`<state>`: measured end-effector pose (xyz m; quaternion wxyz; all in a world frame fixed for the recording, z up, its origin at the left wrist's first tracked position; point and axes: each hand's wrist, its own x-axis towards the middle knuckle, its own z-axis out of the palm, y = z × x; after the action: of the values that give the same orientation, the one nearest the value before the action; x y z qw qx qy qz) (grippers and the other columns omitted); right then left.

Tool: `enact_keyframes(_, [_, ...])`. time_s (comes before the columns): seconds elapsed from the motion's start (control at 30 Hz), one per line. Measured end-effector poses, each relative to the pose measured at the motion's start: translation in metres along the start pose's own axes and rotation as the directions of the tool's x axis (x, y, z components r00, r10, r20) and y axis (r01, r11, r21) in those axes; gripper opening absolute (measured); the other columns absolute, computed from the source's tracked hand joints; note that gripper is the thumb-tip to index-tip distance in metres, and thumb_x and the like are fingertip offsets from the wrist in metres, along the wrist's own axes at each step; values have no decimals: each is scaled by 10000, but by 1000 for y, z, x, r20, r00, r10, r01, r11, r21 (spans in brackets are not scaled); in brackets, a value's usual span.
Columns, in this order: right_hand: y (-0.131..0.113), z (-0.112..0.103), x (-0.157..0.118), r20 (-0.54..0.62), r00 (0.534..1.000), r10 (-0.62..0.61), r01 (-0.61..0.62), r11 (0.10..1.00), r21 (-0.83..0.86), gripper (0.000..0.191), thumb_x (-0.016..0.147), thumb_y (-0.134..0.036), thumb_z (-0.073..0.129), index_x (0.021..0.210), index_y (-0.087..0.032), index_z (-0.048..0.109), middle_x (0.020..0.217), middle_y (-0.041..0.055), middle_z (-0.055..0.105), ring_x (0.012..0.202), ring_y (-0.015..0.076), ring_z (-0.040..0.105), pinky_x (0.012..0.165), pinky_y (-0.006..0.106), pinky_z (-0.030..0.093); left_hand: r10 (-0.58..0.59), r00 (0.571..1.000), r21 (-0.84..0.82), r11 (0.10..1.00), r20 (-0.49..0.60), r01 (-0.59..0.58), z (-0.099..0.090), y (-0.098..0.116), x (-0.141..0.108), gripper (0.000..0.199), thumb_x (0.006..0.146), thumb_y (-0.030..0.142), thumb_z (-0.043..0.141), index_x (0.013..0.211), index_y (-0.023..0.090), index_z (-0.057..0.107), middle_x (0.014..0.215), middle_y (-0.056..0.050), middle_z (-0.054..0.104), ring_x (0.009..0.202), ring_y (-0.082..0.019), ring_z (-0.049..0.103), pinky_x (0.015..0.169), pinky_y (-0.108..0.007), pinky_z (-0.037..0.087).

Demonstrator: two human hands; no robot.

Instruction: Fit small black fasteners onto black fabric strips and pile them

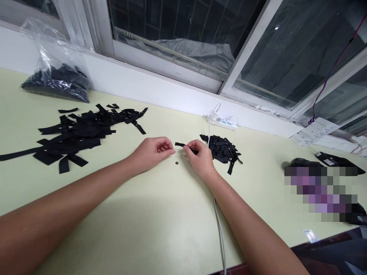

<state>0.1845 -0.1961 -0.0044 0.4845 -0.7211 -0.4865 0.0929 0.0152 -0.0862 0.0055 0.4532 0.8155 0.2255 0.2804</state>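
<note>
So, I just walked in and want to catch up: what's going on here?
A person is handling small black strips at a table. The right hand pinches one black strip; the left hand is close beside it, though whether it grips anything is unclear. A small dark disc lies just below them. A larger strip pile spreads to the left, a smaller pile to the right.

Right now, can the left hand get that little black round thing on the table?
Probably yes: the black round thing lies on the table close to the left hand, with nothing seen between them. Whether that hand already holds something is too small to tell.
</note>
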Motion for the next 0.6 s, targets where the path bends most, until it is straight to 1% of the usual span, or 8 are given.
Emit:
enact_keyframes(0.07, [1, 0, 0, 19, 1000, -5, 5, 1000, 17, 157, 842, -367, 612, 836, -211, 629, 849, 18, 702, 792, 168, 633, 759, 301, 467, -6, 1000, -19, 1000, -11, 6, 0, -1, 1, 226, 803, 412, 687, 839, 189, 682, 774, -12, 665, 739, -150, 602, 689, -272, 480])
enact_keyframes(0.17, [1, 0, 1, 25, 1000, -6, 5, 1000, 20, 157, 842, -368, 613, 840, -212, 630, 853, 22, 700, 784, 170, 629, 763, 308, 471, -24, 1000, -53, 998, -17, 24, 0, -3, 1, 227, 798, 410, 695, 863, 193, 695, 802, -20, 684, 767, -157, 618, 715, -278, 490])
enact_keyframes(0.3, [-1, 0, 1, 32, 999, -11, 10, 999, 37, 150, 849, -363, 605, 870, -217, 628, 867, 19, 696, 765, 166, 625, 745, 306, 473, -8, 998, -65, 998, 64, 12, 0, -5, 0, 240, 808, 429, 686, 878, 200, 695, 809, -22, 686, 765, -161, 622, 713, -282, 494])
enact_keyframes(0.4, [-3, 1, -2, 100, 994, -45, 37, 997, 75, 143, 869, -354, 580, 901, -222, 626, 866, 12, 695, 728, 155, 628, 699, 290, 472, 19, 995, -84, 996, 94, -11, 0, -5, 1, 245, 823, 435, 671, 875, 197, 688, 821, -24, 686, 774, -161, 623, 722, -283, 495])
enact_keyframes(0.5, [-6, 3, -5, 151, 984, -89, 77, 993, 88, 128, 873, -331, 576, 919, -229, 638, 839, 3, 695, 739, 156, 643, 677, 276, 472, 15, 997, -86, 996, 78, -8, -1, -4, 2, 256, 826, 442, 667, 876, 192, 693, 844, -30, 695, 788, -166, 628, 732, -289, 496])
enact_keyframes(0.6, [-7, 2, -6, 132, 985, -115, 107, 992, 70, 125, 874, -314, 572, 929, -231, 649, 863, 5, 705, 761, 158, 654, 689, 275, 481, 8, 999, -97, 995, 52, -3, -1, -4, 3, 259, 822, 441, 675, 885, 192, 699, 871, -33, 707, 816, -171, 638, 766, -299, 503])
